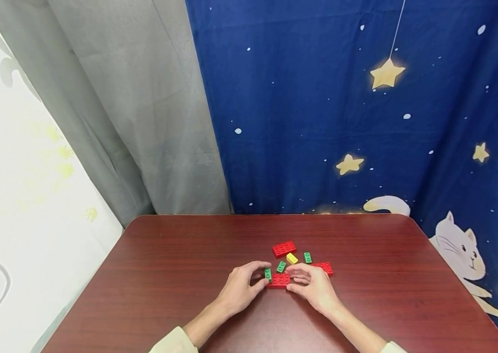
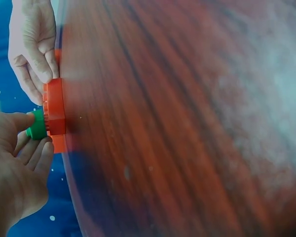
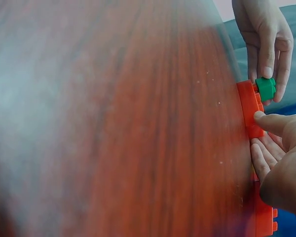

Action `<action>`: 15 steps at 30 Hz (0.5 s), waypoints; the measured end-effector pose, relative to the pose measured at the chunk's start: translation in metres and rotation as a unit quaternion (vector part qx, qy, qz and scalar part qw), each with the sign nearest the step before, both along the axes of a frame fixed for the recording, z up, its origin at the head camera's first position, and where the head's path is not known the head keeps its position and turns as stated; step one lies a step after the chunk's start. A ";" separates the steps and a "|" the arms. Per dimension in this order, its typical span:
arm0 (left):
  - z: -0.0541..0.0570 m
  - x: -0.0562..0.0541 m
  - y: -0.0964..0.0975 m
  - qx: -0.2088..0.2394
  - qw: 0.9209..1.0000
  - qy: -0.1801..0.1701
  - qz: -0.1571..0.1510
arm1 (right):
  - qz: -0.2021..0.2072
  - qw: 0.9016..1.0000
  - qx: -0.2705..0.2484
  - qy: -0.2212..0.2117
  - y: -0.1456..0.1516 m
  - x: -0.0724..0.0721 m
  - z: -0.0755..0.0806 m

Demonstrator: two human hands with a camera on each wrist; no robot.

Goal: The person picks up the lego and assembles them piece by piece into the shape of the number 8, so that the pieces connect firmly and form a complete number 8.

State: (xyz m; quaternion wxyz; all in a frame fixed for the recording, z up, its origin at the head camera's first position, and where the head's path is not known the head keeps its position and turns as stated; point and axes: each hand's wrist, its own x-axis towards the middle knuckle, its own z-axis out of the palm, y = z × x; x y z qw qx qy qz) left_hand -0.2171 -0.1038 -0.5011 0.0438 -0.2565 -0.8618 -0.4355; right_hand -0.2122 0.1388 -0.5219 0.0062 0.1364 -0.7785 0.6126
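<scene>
My left hand [image 1: 241,288] pinches a small green toy building brick [image 1: 268,274] between thumb and fingers. That brick sits at the left end of a red brick [image 1: 280,280], close over its studs; in the left wrist view the green brick [image 2: 38,124] is right at the red one's [image 2: 55,106] studded face. My right hand [image 1: 315,287] holds the red brick's right end, thumb at the near side and fingers behind. From the right wrist, the thumb of the right hand [image 3: 286,148] presses on the red brick [image 3: 247,106].
Behind the hands lie another red brick [image 1: 284,249], a yellow brick [image 1: 292,258] and two small green bricks, one nearer [image 1: 281,266] and one farther right [image 1: 308,257]. A third red brick [image 1: 325,268] is partly hidden by my right hand. All rest on the brown table [image 1: 178,260].
</scene>
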 end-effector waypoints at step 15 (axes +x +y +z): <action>-0.003 -0.002 -0.002 0.063 0.994 -0.084 -0.009 | 0.001 1.000 0.000 0.000 0.000 0.002 0.001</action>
